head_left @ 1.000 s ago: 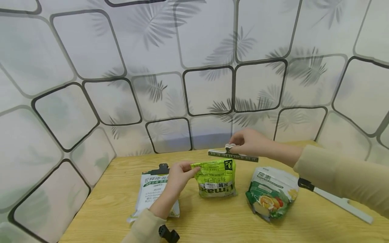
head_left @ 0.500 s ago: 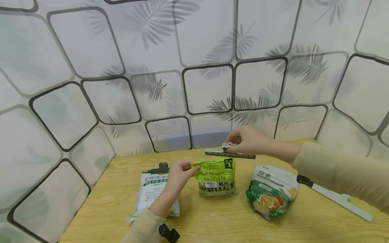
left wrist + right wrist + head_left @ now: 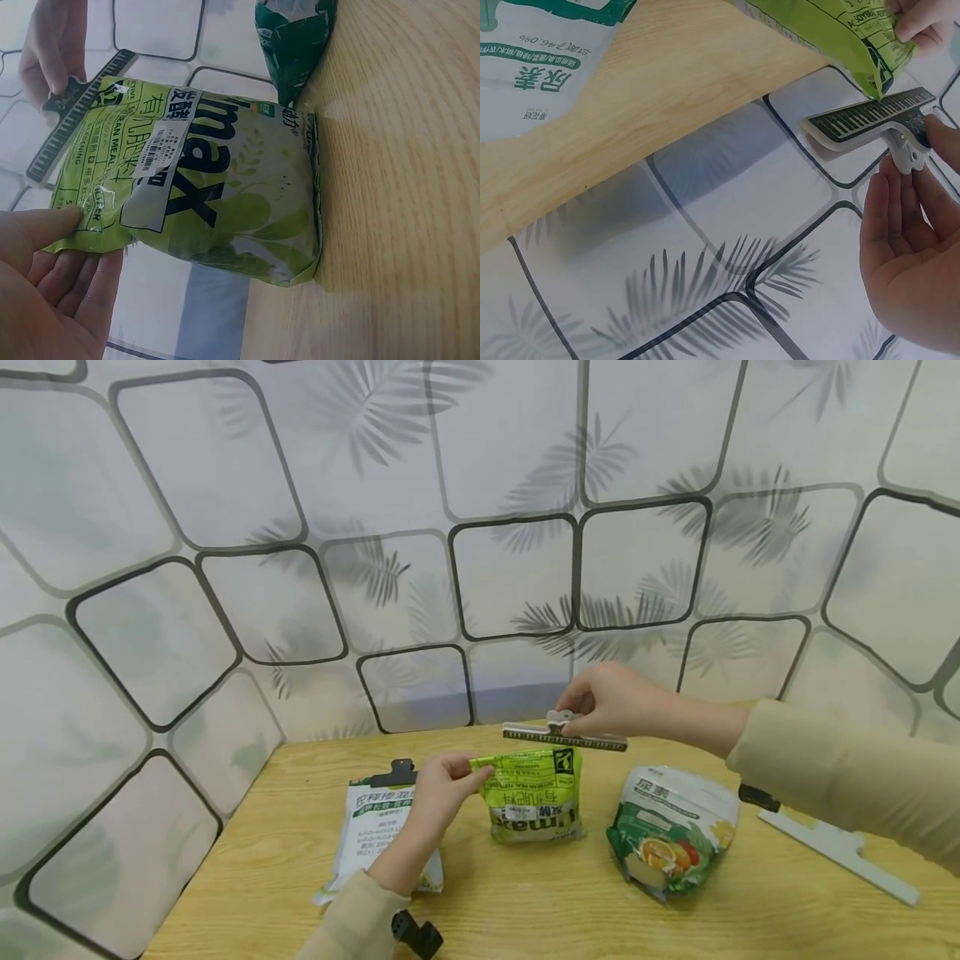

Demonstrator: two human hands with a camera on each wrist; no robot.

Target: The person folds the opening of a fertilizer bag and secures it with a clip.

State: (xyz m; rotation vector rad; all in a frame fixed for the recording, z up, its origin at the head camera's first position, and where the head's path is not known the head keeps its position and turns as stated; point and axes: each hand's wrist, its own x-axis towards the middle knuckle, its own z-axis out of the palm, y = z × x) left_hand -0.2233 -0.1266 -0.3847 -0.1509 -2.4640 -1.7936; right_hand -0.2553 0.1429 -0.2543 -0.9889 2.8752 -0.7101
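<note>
A lime-green fertilizer bag [image 3: 532,802] stands on the wooden table [image 3: 525,910]. My left hand [image 3: 442,793] pinches the left corner of its folded top, thumb in front and fingers behind, as the left wrist view shows. Just above that top edge, my right hand [image 3: 611,702] holds a long bag clip [image 3: 566,737] by its handle. The clip is black and white with a ruler-like strip. In the right wrist view the clip [image 3: 874,116] lies close alongside the bag's top corner [image 3: 877,75], with thumb and fingers on its grip.
To the left lies a white bag [image 3: 375,839] topped with a black clip [image 3: 393,774]. A green and white bag [image 3: 671,835] rests at the right. Beyond it is a long white clip-like strip [image 3: 847,856], partly under the right sleeve. A patterned curtain [image 3: 517,593] rises behind the table.
My right hand has carried the bag clip slightly left and closer over the green bag's top edge. My left hand keeps its pinch, and the bags stay in place.
</note>
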